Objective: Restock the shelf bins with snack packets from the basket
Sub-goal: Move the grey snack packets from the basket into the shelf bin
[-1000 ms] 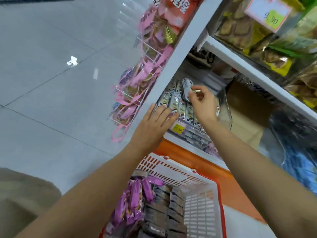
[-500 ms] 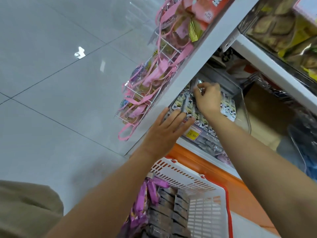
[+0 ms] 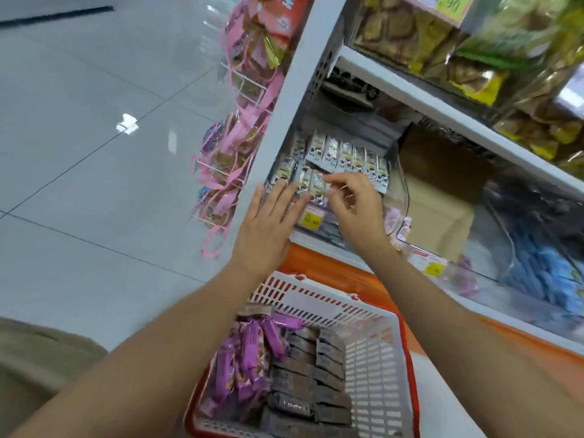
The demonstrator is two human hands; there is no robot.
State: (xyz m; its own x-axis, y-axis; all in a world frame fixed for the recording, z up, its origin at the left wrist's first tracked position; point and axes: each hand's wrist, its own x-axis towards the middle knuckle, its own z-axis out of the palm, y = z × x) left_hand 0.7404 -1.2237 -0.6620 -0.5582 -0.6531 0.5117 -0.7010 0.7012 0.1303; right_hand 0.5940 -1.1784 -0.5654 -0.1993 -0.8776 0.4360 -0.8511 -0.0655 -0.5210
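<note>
Clear shelf bin [image 3: 398,197] sits at the centre of the frame, under the white shelf upright. It is filled with small cream packets [image 3: 344,154] standing on edge in two rows, with a yellow price tag [image 3: 312,219] on its front lip. Left hand [image 3: 265,229] is spread flat with straight fingers, tips at the front-left packets, apparently steadying the row. Right hand [image 3: 355,208] has curled fingers, tips at the front row just right of the left hand; whether it pinches a packet or only nudges one, I cannot tell. Basket [image 3: 319,294], white with a red rim, is at lower centre below both forearms. It holds purple packets [image 3: 249,352] loose on its left side and dark packets [image 3: 311,374] stacked flat in rows. Handling judgement: these are film-wrapped single bars, light, with a slick and crinkly skin, probably stiff along their length but with brittle contents that will not like squeezing. Best taken across the narrow width, thumb on one long edge and fingers on the other, or by the crimped end seal. Several dark ones could likely be lifted as one block, since they lie squared up. The purple ones lie jumbled and will likely slide apart, so fewer per grab.
</note>
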